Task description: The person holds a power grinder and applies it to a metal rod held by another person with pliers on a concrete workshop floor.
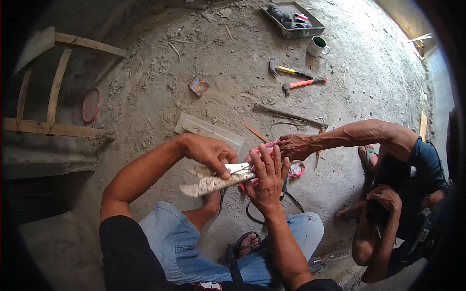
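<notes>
A worn, pale-spattered metal hand tool (213, 184) with two jaw-like ends spreads toward the left over my lap. My left hand (212, 154) pinches its upper arm, thumb on a bright white metal piece (236, 168). My right hand (267, 182) is at the tool's other end, fingers stretched and apart, the thumb along its lower side. That end is partly hidden behind this hand. Just beyond lies a pink bag or cloth (296, 169) with whitish contents. A co-worker's hand (297, 146) reaches in from the right, close to my right fingertips.
On the dusty floor are a flat board (208, 133), a ridged metal bar (290, 115), an orange-handled hammer (306, 84), a yellow-handled claw hammer (290, 70), a mug (318, 47) and a tray (310, 32) of fittings. A wooden frame (58, 128) stands left; the co-worker sits right.
</notes>
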Demonstrator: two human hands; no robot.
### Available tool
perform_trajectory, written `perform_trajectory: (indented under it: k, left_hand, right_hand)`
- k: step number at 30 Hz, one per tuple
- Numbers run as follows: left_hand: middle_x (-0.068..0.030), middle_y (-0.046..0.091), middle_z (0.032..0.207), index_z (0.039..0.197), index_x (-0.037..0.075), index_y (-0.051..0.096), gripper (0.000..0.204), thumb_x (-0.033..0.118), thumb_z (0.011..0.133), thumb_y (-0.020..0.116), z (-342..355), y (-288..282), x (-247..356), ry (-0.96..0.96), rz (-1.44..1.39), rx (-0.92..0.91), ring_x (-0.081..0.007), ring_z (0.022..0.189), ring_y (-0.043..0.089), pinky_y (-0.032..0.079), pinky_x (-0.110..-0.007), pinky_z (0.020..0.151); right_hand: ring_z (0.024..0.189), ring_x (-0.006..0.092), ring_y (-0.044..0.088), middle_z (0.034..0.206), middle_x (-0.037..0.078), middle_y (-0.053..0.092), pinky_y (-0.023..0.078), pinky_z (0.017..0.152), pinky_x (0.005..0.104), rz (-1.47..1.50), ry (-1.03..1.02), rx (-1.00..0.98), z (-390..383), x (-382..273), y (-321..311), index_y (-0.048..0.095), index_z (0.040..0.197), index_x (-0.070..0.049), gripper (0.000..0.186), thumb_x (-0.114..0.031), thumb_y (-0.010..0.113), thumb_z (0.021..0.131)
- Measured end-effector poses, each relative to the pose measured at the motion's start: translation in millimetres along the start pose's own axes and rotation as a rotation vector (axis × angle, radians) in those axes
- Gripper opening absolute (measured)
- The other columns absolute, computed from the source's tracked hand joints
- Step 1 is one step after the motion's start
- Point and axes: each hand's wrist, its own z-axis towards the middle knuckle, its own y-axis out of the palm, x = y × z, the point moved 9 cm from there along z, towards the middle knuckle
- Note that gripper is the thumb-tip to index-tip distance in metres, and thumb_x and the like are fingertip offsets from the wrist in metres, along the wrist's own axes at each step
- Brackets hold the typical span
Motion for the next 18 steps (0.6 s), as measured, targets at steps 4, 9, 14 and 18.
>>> perform_trajectory:
  k: [4, 9, 14, 18]
  left_hand:
    - [-0.0108, 0.071, 0.098, 0.117, -0.005, 0.057, 0.038, 0.025, 0.096, 0.064, -8, 22, 5, 0.062, -0.211, -0.055, -0.0114, 0.086, 0.067, 0.052, -0.025, 0.077]
    - [-0.0122, 0.069, 0.106, 0.124, -0.008, 0.057, 0.046, 0.028, 0.095, 0.063, 0, -15, -15, 0.099, -0.411, 0.059, -0.0144, 0.094, 0.065, 0.051, -0.030, 0.085]
    - [-0.0103, 0.063, 0.122, 0.137, 0.001, 0.050, 0.051, 0.005, 0.086, 0.053, -1, -10, 7, 0.141, -0.045, 0.291, -0.0137, 0.102, 0.061, 0.050, -0.029, 0.087]
    - [-0.0081, 0.058, 0.131, 0.143, 0.001, 0.041, 0.064, 0.001, 0.081, 0.055, 9, 18, 18, 0.211, -0.171, 0.261, -0.0178, 0.116, 0.057, 0.046, -0.032, 0.096]
  right_hand:
    - [0.128, 0.0306, 0.051, 0.123, 0.007, 0.064, 0.030, 0.111, 0.0496, 0.069, -0.020, 0.007, 1, -3, -4, 0.068, 0.117, -0.012, 0.051, -0.005, 0.071, 0.067]
    - [0.093, 0.0242, 0.067, 0.097, 0.010, 0.069, 0.051, 0.085, 0.0358, 0.759, 0.211, -0.138, -17, 13, 21, 0.068, 0.110, -0.004, 0.036, 0.002, 0.070, 0.075]
    - [0.070, 0.0077, 0.059, 0.084, 0.002, 0.067, 0.047, 0.063, 0.0229, 1.382, 0.642, -0.360, -43, 8, 50, 0.066, 0.113, -0.001, 0.028, -0.025, 0.064, 0.098]
    - [0.064, 0.0048, 0.054, 0.083, 0.001, 0.068, 0.042, 0.055, 0.0210, 1.227, 0.733, -0.556, -55, 21, 55, 0.065, 0.115, -0.002, 0.040, -0.038, 0.058, 0.100]
